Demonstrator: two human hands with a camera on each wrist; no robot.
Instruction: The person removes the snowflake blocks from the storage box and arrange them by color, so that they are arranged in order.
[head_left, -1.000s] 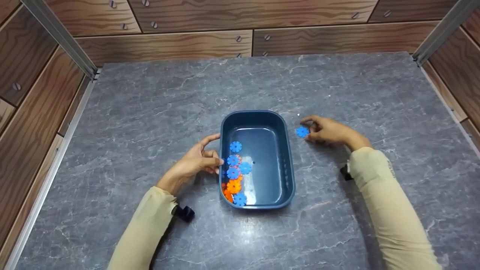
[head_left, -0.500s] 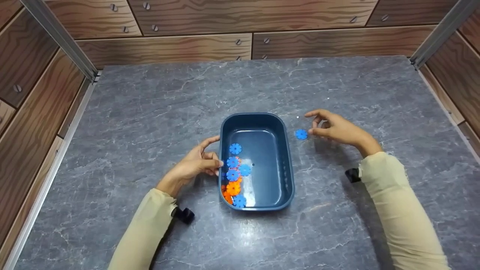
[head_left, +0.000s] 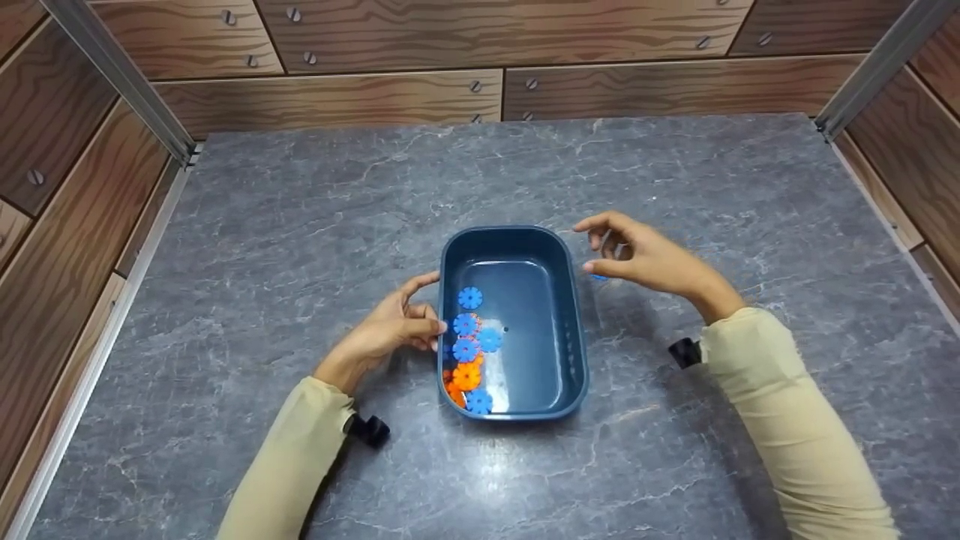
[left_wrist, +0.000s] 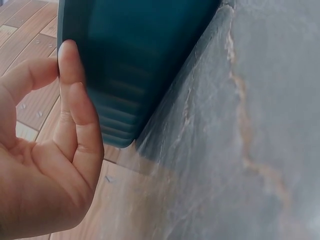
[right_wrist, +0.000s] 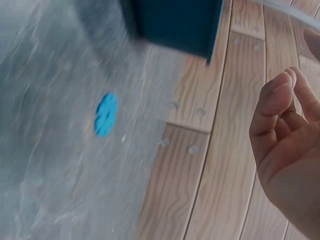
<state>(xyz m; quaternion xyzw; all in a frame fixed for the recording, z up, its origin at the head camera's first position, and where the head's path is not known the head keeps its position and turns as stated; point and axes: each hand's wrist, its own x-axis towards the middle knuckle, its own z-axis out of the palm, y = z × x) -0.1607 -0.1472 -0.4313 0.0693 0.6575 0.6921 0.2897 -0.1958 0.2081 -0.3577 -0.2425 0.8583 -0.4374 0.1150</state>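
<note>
The dark-blue, rounded-rectangular plastic tub (head_left: 536, 337) stands on the grey, marble-patterned worktop (head_left: 330, 195). Inside it, blue, flower-shaped plastic discs (head_left: 470, 298) lie along its left wall, one of them set closer to the tub's middle. Orange, flower-shaped plastic discs (head_left: 466, 376) lie toward the tub's near left corner, with one blue disc just before them, by the near wall. Of the hands, the left hand (head_left: 379, 326) is at the tub's left rim, the right hand (head_left: 649, 259) just right of its far half. Under the latter, a loose blue plastic disc (right_wrist: 106, 115) lies on the worktop, right of the tub. Brown, wood-patterned panels (head_left: 330, 97) stand well behind the tub.
</note>
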